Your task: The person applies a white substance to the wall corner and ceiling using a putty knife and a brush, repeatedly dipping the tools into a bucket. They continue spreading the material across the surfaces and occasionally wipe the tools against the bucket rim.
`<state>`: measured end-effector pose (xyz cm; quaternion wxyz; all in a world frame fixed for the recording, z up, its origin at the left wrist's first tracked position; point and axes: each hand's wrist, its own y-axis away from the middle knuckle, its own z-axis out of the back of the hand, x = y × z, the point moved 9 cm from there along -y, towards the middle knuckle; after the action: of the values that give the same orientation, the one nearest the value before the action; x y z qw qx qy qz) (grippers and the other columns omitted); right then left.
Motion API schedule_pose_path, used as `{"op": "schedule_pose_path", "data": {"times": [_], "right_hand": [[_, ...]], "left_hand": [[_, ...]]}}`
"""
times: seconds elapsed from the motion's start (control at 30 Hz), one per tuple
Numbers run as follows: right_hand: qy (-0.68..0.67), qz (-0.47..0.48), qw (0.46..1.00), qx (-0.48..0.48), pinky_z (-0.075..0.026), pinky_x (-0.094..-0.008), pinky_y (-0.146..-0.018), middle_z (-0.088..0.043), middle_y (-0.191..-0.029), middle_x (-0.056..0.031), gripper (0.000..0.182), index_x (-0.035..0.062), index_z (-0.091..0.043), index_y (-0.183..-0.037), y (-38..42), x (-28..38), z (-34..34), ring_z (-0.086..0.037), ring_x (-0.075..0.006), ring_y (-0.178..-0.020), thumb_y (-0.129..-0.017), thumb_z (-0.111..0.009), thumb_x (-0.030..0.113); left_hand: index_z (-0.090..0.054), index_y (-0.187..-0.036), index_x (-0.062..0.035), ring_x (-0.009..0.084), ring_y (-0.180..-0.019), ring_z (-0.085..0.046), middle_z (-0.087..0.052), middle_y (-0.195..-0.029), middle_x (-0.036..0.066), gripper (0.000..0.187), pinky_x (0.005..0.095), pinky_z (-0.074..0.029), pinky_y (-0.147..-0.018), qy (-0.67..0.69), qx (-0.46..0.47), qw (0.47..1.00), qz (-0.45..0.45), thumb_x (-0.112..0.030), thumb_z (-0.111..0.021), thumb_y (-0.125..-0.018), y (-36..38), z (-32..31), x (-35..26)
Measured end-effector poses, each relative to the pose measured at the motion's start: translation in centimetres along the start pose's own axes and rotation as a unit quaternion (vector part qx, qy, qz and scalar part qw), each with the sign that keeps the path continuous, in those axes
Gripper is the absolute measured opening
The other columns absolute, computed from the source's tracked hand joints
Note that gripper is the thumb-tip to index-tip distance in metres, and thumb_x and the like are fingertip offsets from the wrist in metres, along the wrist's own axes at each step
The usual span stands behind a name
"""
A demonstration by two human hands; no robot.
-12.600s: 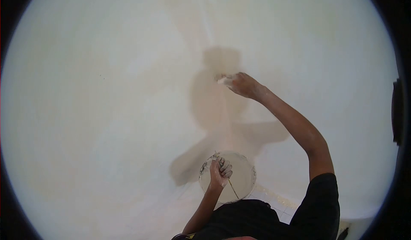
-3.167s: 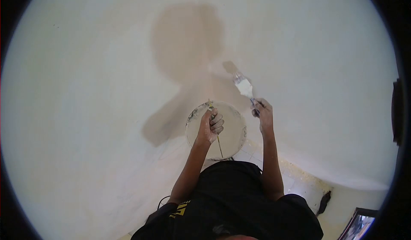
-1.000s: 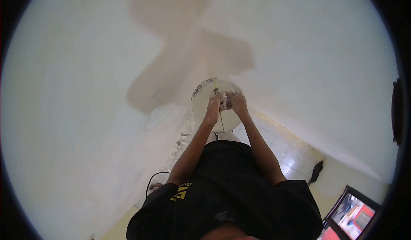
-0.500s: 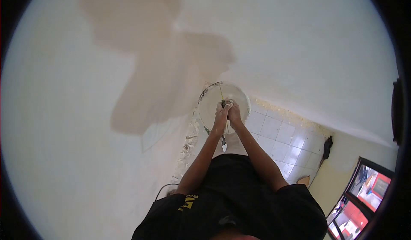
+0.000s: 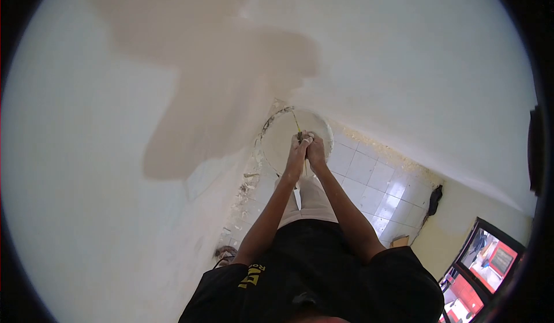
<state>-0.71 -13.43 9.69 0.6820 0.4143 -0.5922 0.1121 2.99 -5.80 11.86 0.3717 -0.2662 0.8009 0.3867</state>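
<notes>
Over a round pale bucket (image 5: 330, 138), my two hands are pressed together. My left hand (image 5: 296, 153) is closed on a thin tool (image 5: 299, 135) with a dark grip; a narrow yellowish edge runs from it toward the bucket's far rim. I cannot make out the tool's exact kind. My right hand (image 5: 315, 151) is closed against the left, its fingers curled and smeared white; what they hold is hidden. A thin brownish strip (image 5: 306, 166) shows between my wrists. Dark and white residue marks the bucket's rim.
A pale wall (image 5: 81, 167) with a large damp-looking beige patch (image 5: 196, 104) rises on the left; another wall (image 5: 415, 75) meets it behind the bucket. Crumbled debris (image 5: 245, 187) lies along the wall's foot. White floor tiles (image 5: 372, 176), a black object (image 5: 435, 199) and a window (image 5: 485, 259) are at right.
The view has shifted slightly, and more of my light trousers shows. The small metal-bladed tool seen below my wrists is out of sight. My hands remain together over the bucket.
</notes>
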Motion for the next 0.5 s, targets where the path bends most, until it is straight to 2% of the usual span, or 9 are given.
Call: {"op": "schedule_pose_path", "data": {"times": [0.07, 0.13, 0.2, 0.27, 0.3, 0.37, 0.4, 0.47, 0.5], "right_hand": [[0.007, 0.0, 1.0, 0.012, -0.045, -0.0296, -0.062, -0.062, -0.075, -0.0074, 0.025, 0.0002, -0.062, -0.089, -1.2, -2.1, 0.3, -0.056, -0.0135, -0.069, -0.088, -0.053, 0.023], [0.041, 0.074, 0.995, 0.049, -0.046, -0.0313, -0.064, -0.062, -0.075, -0.0099, 0.025, -0.0016, -0.062, -0.091, -2.6, -2.5, -0.7, -0.057, -0.0153, -0.07, -0.087, -0.052, 0.021], [0.067, 0.06, 0.995, 0.047, -0.046, -0.0329, -0.066, -0.063, -0.075, -0.012, 0.025, -0.0018, -0.061, -0.091, -4.2, -3.9, -1.1, -0.058, -0.0158, -0.072, -0.086, -0.052, 0.021], [0.077, 0.059, 0.993, 0.062, -0.047, -0.0348, -0.067, -0.064, -0.077, -0.0151, 0.026, -0.0011, -0.062, -0.09, -5.9, -6.3, -1.6, -0.062, -0.0216, -0.073, -0.087, -0.051, 0.022], [0.076, 0.053, 0.994, 0.064, -0.047, -0.0348, -0.067, -0.064, -0.077, -0.0151, 0.026, -0.0011, -0.062, -0.09, -6.2, -7.0, -1.6, -0.062, -0.0216, -0.073, -0.087, -0.051, 0.022], [0.184, 0.218, 0.953, 0.1, -0.047, -0.0373, -0.068, -0.063, -0.079, -0.0197, 0.028, -0.0016, -0.061, -0.09, -6.0, -4.1, -2.3, -0.063, -0.0318, -0.076, -0.086, -0.053, 0.025], [0.183, 0.214, 0.954, 0.1, -0.047, -0.0373, -0.068, -0.063, -0.079, -0.0197, 0.028, -0.0016, -0.061, -0.09, -6.2, -3.8, -2.1, -0.063, -0.0318, -0.076, -0.086, -0.053, 0.025], [0.187, 0.088, 0.97, 0.126, -0.047, -0.0409, -0.071, -0.062, -0.084, -0.0231, 0.032, -0.0019, -0.061, -0.09, -6.6, -5.0, -2.3, -0.06, -0.0391, -0.081, -0.087, -0.054, 0.03], [0.184, 0.088, 0.97, 0.131, -0.047, -0.0409, -0.071, -0.062, -0.084, -0.0231, 0.032, -0.0019, -0.061, -0.09, -6.1, -4.4, -2.1, -0.06, -0.0391, -0.081, -0.087, -0.054, 0.03]], "left_hand": [[-0.044, -0.11, -0.0022, 0.015, -0.094, -0.051, -0.051, -0.1, 0.008, 0.034, 0.0271, -0.043, -0.081, 0.005, 0.003, 1.0, 0.009, -0.025, -0.055, -0.087, -0.4, 0.5, 0.9], [-0.044, -0.111, -0.0036, 0.0132, -0.094, -0.051, -0.051, -0.1, 0.007, 0.034, 0.0266, -0.043, -0.08, 0.057, 0.003, 0.998, 0.012, -0.025, -0.054, -0.088, -1.4, 1.2, 1.6], [-0.044, -0.111, -0.0043, 0.0128, -0.093, -0.052, -0.051, -0.099, 0.005, 0.032, 0.0267, -0.044, -0.078, 0.062, 0.0, 0.998, -0.002, -0.025, -0.053, -0.088, -3.1, 2.3, 2.6], [-0.044, -0.109, -0.0055, 0.0112, -0.091, -0.052, -0.051, -0.098, 0.004, 0.03, 0.0266, -0.045, -0.077, 0.053, -0.028, 0.998, 0.023, -0.026, -0.052, -0.089, -4.0, 3.5, 3.5], [-0.044, -0.109, -0.0055, 0.0112, -0.091, -0.052, -0.051, -0.098, 0.004, 0.03, 0.0266, -0.045, -0.077, 0.051, -0.033, 0.998, 0.027, -0.026, -0.052, -0.089, -4.4, 4.3, 4.4], [-0.045, -0.108, -0.0072, 0.01, -0.088, -0.052, -0.051, -0.097, 0.003, 0.028, 0.0268, -0.045, -0.074, 0.067, -0.011, 0.997, 0.02, -0.026, -0.052, -0.09, -5.5, 4.7, 5.1], [-0.045, -0.108, -0.0072, 0.01, -0.088, -0.052, -0.051, -0.097, 0.003, 0.028, 0.0268, -0.045, -0.074, 0.067, -0.014, 0.997, 0.024, -0.026, -0.052, -0.09, -5.7, 5.0, 5.3], [-0.045, -0.107, -0.0084, 0.0098, -0.086, -0.053, -0.051, -0.096, 0.002, 0.027, 0.0274, -0.045, -0.072, 0.072, 0.007, 0.997, 0.008, -0.027, -0.053, -0.09, -5.3, 4.5, 4.4], [-0.045, -0.105, -0.0092, 0.0092, -0.08, -0.052, -0.05, -0.093, 0.002, 0.025, 0.0266, -0.044, -0.068, 0.067, -0.002, 0.998, -0.003, -0.027, -0.054, -0.089, -4.6, 3.8, 3.5]]}}
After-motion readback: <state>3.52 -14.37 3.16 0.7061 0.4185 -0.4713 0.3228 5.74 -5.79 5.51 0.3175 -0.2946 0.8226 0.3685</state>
